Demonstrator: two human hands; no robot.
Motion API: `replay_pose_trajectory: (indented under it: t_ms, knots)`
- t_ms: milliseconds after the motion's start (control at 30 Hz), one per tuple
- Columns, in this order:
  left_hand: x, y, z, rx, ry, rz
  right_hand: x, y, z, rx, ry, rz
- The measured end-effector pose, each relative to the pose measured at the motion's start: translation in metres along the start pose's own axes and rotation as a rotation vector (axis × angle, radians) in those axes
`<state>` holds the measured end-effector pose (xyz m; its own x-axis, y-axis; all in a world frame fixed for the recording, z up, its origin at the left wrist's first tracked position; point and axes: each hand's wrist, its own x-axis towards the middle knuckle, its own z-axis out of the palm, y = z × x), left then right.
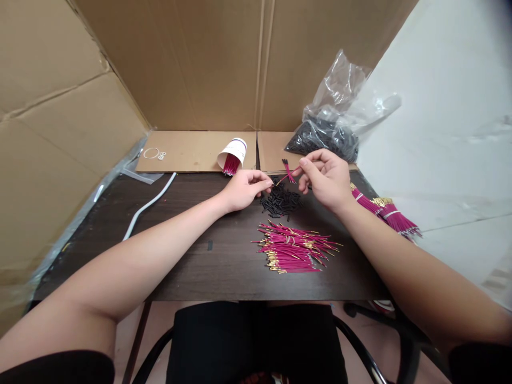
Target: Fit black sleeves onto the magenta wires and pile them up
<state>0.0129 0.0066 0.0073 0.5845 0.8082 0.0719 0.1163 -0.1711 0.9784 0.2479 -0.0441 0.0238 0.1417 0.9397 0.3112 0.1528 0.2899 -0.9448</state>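
My right hand (326, 178) holds a few short magenta wires (287, 172) with black tips, pinched between thumb and fingers above a small heap of black sleeves (281, 202). My left hand (245, 189) pinches what looks like one small black sleeve at its fingertips, close to the end of those wires. A loose pile of magenta wires with gold ends (296, 249) lies on the dark table (192, 256) in front of me.
A tipped paper cup (232, 153) with magenta wires in it lies at the back. A clear bag of black sleeves (328, 136) sits back right. A tied wire bundle (386, 210) lies at the right edge. A white cable (150, 202) runs left. Cardboard walls surround the table.
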Motion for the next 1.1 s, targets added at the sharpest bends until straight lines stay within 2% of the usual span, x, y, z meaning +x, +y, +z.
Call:
replay_pose_trajectory:
  t_ms: [367,700,867,1100]
  knots:
    - [0.002,0.006,-0.001,-0.063,0.124,-0.085,-0.003,0.000,0.004,0.017,0.040,-0.014]
    - [0.007,-0.002,-0.002,-0.234,0.280,-0.112,-0.010,-0.003,0.010,0.039,-0.013,-0.020]
    - [0.006,0.002,0.000,-0.247,0.296,-0.110,-0.013,-0.002,0.012,-0.008,-0.068,-0.010]
    - [0.005,0.002,0.001,-0.223,0.282,-0.107,-0.013,-0.003,0.011,-0.044,-0.077,0.002]
